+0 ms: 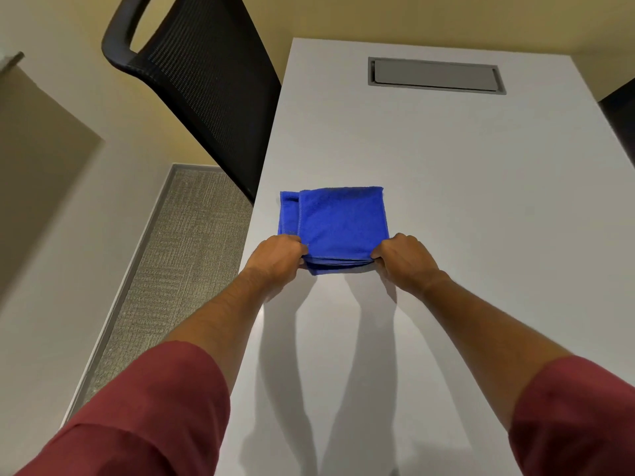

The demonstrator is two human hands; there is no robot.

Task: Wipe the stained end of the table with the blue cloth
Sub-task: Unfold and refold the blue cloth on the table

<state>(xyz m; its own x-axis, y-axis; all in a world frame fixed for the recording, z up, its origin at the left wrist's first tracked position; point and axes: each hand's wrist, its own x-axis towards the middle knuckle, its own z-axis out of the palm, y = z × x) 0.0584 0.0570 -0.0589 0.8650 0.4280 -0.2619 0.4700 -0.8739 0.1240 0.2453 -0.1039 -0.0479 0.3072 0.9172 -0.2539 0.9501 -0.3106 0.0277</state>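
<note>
1. Pale walls and a strip of grey carpet (pixel 165 269) frame a white table (pixel 464 173) that runs away from the camera; a black mesh chair (pixel 202 87) stands at its left edge, and a grey cable hatch (pixel 436 75) is set into the far part of the top.
2. Head view: the blue cloth (pixel 338 225) lies folded in several layers on the table, close to the left edge and well short of the hatch.
3. Left hand (pixel 278 259) pinches the near-left corner of the cloth; right hand (pixel 407 259) pinches the near-right corner. Both sets of fingers are closed on the fabric, the near edge slightly lifted.
4. No stain shows clearly on the white top, so which end is dirty cannot be told.
5. Step in hand, as I judge it: squaring or gripping the folded cloth before wiping.
6. Next move likely calls for pressing the cloth flat and sliding it over the stained end with steady downward pressure, keeping the folds together.
</note>
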